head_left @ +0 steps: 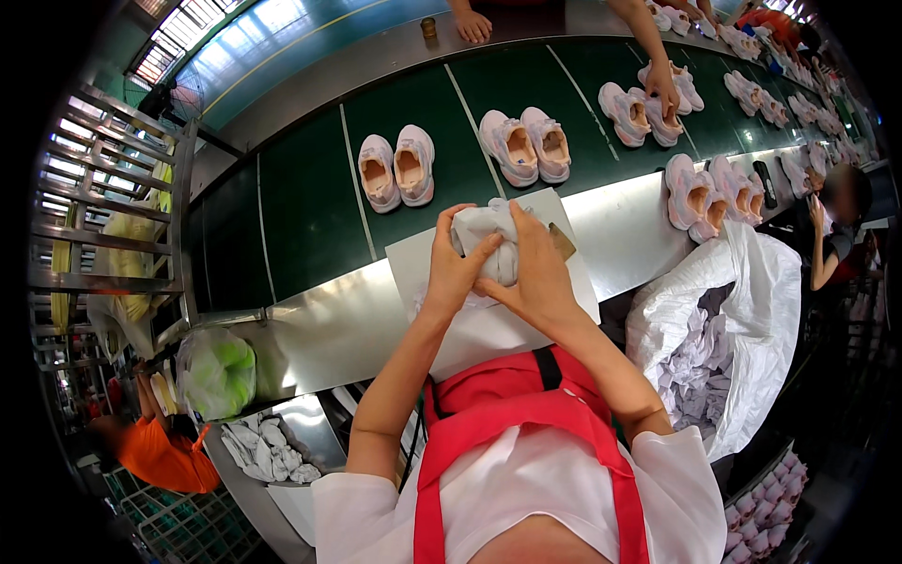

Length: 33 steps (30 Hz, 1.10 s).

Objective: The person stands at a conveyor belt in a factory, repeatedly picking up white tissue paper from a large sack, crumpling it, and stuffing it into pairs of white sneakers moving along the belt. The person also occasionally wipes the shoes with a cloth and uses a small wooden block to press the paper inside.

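Observation:
Between my two hands is a wad of white crumpled paper (489, 235), bunched into a rounded bundle. My left hand (456, 263) is closed around its left side, the thumb across the front. My right hand (537, 273) presses it from the right, fingers along its far side. Under the hands lies a flat white sheet (423, 268) at the belt's near edge, with a small brown piece (562, 242) at its right. Just beyond stand two pairs of pale pink and white sneakers, one pair (396, 169) left and another (526, 148) right.
A green conveyor belt (305, 202) with white cross lines carries more sneakers at right. Across it, another person's hand (662, 89) touches a shoe. A white sack (766, 301) of crumpled paper stands right. At left are a paper-filled bin (324, 428), a green-filled plastic bag (218, 371) and metal racks (103, 202).

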### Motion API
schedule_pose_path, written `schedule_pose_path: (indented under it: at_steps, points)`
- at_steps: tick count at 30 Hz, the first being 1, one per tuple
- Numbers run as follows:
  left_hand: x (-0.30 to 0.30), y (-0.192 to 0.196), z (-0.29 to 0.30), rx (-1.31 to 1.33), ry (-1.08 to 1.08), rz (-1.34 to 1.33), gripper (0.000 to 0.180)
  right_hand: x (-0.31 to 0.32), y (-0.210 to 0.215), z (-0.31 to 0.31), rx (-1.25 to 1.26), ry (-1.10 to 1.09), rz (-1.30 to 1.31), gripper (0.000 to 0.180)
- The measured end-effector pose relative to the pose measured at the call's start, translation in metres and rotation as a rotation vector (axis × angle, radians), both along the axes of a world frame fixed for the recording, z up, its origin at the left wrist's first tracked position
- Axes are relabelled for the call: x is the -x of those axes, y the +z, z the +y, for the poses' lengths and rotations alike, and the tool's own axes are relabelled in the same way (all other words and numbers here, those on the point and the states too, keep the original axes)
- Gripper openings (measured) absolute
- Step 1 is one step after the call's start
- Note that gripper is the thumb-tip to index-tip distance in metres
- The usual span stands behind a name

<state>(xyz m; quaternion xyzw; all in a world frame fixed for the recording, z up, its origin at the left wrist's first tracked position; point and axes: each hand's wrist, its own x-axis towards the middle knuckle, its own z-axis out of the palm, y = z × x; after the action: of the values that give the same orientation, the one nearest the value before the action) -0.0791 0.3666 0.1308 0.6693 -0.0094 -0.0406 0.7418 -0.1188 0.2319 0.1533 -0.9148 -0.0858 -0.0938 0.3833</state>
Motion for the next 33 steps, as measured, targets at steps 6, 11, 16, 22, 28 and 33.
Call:
schedule_pose_path:
  at_steps: [6,11,16,22,28,33]
  points:
    - [-0.023,-0.003,0.003,-0.038,-0.059,-0.025,0.029,-0.01,-0.002,0.009,-0.267,0.053,0.355,0.07]
    - [-0.04,0.009,-0.027,0.343,-0.092,0.346,0.028,-0.03,-0.028,0.001,-0.749,0.252,0.648,0.066]
    - [-0.081,-0.025,-0.03,0.372,0.121,0.124,0.04,-0.039,-0.026,-0.017,-0.368,0.046,0.273,0.056]
    - [-0.144,-0.072,-0.067,0.233,-0.011,0.079,0.032,-0.073,-0.055,-0.056,-0.108,-0.147,0.131,0.044]
    - [-0.241,-0.16,-0.1,-0.659,-0.067,-0.452,0.041,-0.165,-0.108,-0.122,0.291,-0.146,0.226,0.038]
    - [-0.264,-0.147,-0.091,-0.716,-0.373,-0.274,0.035,-0.228,-0.141,-0.099,0.515,-0.119,0.152,0.034]
